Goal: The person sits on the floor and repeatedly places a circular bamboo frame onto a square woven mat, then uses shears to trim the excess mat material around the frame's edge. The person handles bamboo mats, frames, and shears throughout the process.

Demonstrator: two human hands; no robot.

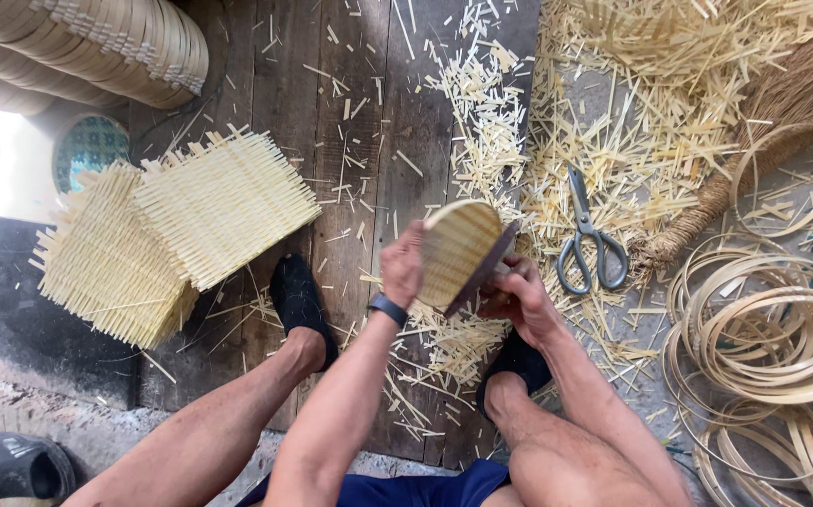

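My left hand (pixel 402 266) grips the near edge of a small round woven bamboo piece (pixel 458 249), pale and held tilted on edge above the plank floor. My right hand (pixel 517 296) holds its lower right side, where a dark rim strip (pixel 481 274) runs along the edge. A dark watch sits on my left wrist. My feet in black shoes rest on the planks below the hands.
Square woven bamboo mats (pixel 176 230) lie stacked at left. Grey scissors (pixel 589 239) rest among bamboo trimmings (pixel 613 122) at right. Coiled bamboo hoops (pixel 768 324) pile at far right. Stacked rims (pixel 106 42) sit top left. A black slipper (pixel 21 465) lies bottom left.
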